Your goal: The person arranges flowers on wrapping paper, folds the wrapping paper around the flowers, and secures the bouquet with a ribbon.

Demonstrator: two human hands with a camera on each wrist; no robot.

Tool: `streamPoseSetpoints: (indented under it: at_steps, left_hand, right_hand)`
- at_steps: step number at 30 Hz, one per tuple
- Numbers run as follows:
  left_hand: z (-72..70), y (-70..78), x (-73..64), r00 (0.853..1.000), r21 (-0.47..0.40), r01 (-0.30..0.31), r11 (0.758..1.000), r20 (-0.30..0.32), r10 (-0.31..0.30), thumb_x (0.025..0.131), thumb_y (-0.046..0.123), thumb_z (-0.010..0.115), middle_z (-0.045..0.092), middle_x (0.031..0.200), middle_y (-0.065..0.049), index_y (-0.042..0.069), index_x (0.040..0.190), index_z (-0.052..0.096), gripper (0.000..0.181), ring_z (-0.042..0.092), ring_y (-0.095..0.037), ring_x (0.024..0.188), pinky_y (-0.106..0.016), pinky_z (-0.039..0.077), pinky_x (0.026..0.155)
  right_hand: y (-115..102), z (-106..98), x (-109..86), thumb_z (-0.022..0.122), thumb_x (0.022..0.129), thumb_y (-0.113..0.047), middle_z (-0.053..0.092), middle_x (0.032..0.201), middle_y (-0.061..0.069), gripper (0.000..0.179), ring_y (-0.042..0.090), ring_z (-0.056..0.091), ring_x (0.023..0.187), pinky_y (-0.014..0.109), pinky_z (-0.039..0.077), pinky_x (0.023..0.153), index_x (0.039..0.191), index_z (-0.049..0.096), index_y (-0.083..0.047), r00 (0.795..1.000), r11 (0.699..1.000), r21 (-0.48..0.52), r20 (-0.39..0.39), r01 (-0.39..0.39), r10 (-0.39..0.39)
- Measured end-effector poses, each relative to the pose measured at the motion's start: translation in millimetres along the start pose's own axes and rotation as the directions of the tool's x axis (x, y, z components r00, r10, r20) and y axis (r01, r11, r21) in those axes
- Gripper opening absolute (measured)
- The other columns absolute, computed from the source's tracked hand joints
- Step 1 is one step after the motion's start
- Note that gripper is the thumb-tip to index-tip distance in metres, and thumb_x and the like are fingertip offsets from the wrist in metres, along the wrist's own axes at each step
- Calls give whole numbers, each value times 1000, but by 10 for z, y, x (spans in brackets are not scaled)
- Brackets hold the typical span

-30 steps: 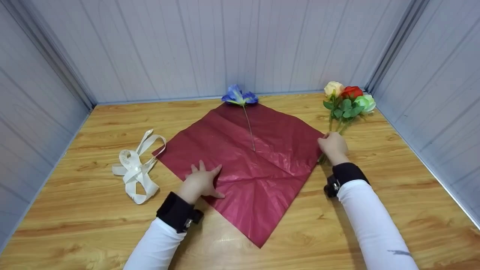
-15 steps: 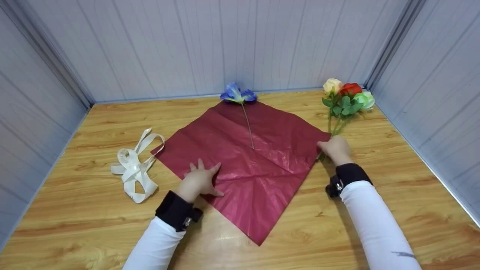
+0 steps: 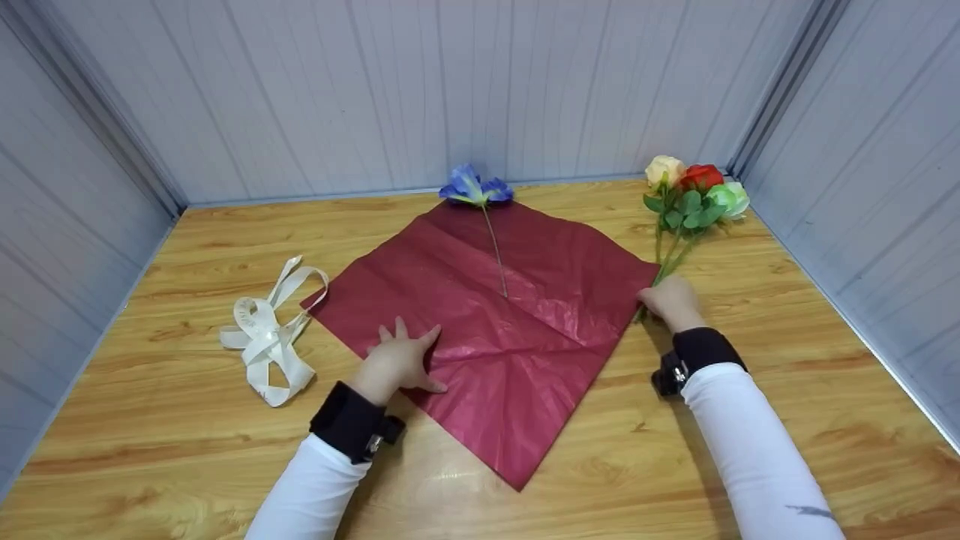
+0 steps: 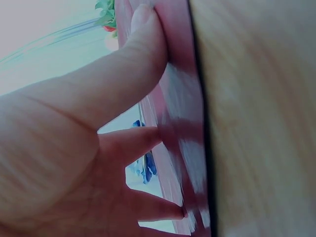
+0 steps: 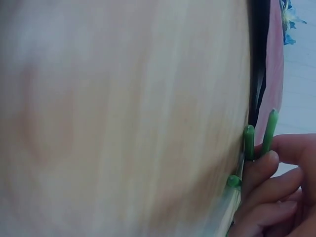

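A dark red sheet of wrapping paper [image 3: 465, 315] lies diagonally on the wooden table. My left hand [image 3: 397, 364] rests on its lower left edge, fingers spread; in the left wrist view the thumb [image 4: 143, 54] presses the paper. At the right corner, my right hand [image 3: 673, 301] has its fingers curled at the stems of three artificial roses: cream [image 3: 664, 171], red [image 3: 702, 178] and pale green [image 3: 729, 199]. Green stem ends [image 5: 269, 129] stick out by the thumb and fingertips in the right wrist view. How many stems it pinches, I cannot tell.
A blue artificial flower [image 3: 476, 187] lies at the paper's far corner, its thin stem running toward the middle. Left of the paper lies a loose white ribbon [image 3: 274, 337]. Pale panelled walls [image 3: 472, 90] border the table [image 3: 187, 450] at the back and sides.
My right hand has shifted slightly right and toward me, uncovering the paper's right corner and more of the stems. The left hand stays in place on the paper.
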State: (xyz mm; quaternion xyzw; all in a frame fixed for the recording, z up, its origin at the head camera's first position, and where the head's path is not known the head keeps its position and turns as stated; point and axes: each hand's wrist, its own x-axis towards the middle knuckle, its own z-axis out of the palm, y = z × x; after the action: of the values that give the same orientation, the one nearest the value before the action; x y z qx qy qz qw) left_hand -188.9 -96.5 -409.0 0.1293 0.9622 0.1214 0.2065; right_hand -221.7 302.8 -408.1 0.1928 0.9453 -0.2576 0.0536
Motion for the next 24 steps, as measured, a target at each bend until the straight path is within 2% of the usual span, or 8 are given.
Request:
streamPoseSetpoints:
  at_steps: [4, 9, 13, 16, 18, 20, 22, 24]
  left_hand:
    - [-10, 7, -10, 1000, -3, 5, 1000, 3, -5, 72, 42, 80, 7, 149, -39, 20, 149, 30, 95, 9, -62, 134, -74, 23, 99]
    - [-14, 5, -14, 1000, -7, 11, 1000, 10, -11, 73, 42, 80, 6, 150, -39, 20, 150, 29, 95, 8, -61, 134, -74, 22, 99]
    - [-12, -4, -9, 1000, -7, 10, 1000, 13, -10, 73, 43, 79, 5, 149, -39, 20, 150, 28, 95, 8, -61, 134, -75, 22, 99]
    - [-10, -5, -11, 1000, -6, 9, 1000, 15, -9, 73, 43, 79, 5, 149, -40, 20, 150, 28, 95, 8, -62, 134, -75, 21, 98]
    - [-10, -2, -15, 1000, -4, 9, 1000, 16, -9, 73, 43, 79, 5, 149, -40, 19, 150, 29, 95, 8, -62, 134, -75, 21, 98]
    - [-11, 1, -15, 1000, -5, 9, 1000, 19, -8, 73, 43, 79, 5, 149, -40, 19, 150, 29, 95, 7, -61, 134, -75, 21, 98]
    - [-13, 3, -14, 1000, -7, 7, 1000, 21, -6, 73, 43, 79, 5, 149, -40, 19, 150, 29, 95, 7, -62, 134, -76, 21, 98]
    - [-20, 9, -18, 1000, -8, 5, 1000, 22, -5, 73, 42, 79, 5, 149, -39, 20, 150, 29, 95, 7, -62, 134, -75, 21, 98]
  right_hand:
    - [3, -5, 9, 49, 83, -21, 52, 63, 5, 28, 23, 53, 64, 26, 41, 57, 58, 49, -11, 1000, 1000, 28, -11, -11, 12]
    - [13, -15, 34, 41, 86, -15, 44, 62, 5, 28, 21, 45, 60, 27, 37, 55, 59, 41, -12, 1000, 997, 76, -19, -16, 18]
    - [6, -16, 37, 40, 89, -14, 50, 68, 10, 29, 22, 48, 60, 26, 39, 53, 61, 45, -9, 999, 994, 108, -40, -28, 32]
    - [-4, -10, 33, 41, 92, -17, 59, 81, 20, 30, 24, 54, 63, 27, 44, 53, 67, 52, -4, 996, 991, 126, -70, -41, 50]
    - [-7, -4, 31, 42, 94, -20, 62, 87, 26, 34, 29, 59, 68, 31, 48, 58, 71, 56, 0, 995, 992, 117, -85, -43, 53]
    - [-14, 1, 28, 42, 95, -22, 62, 102, 32, 36, 36, 61, 83, 37, 51, 70, 81, 60, 5, 992, 994, 100, -109, -46, 57]
    - [-19, 5, 25, 41, 96, -24, 59, 111, 35, 39, 42, 60, 97, 43, 50, 82, 88, 61, 8, 990, 996, 79, -128, -50, 60]
    - [-26, 5, 19, 41, 96, -25, 59, 112, 35, 40, 44, 58, 103, 46, 48, 88, 89, 62, 8, 987, 995, 83, -145, -59, 71]
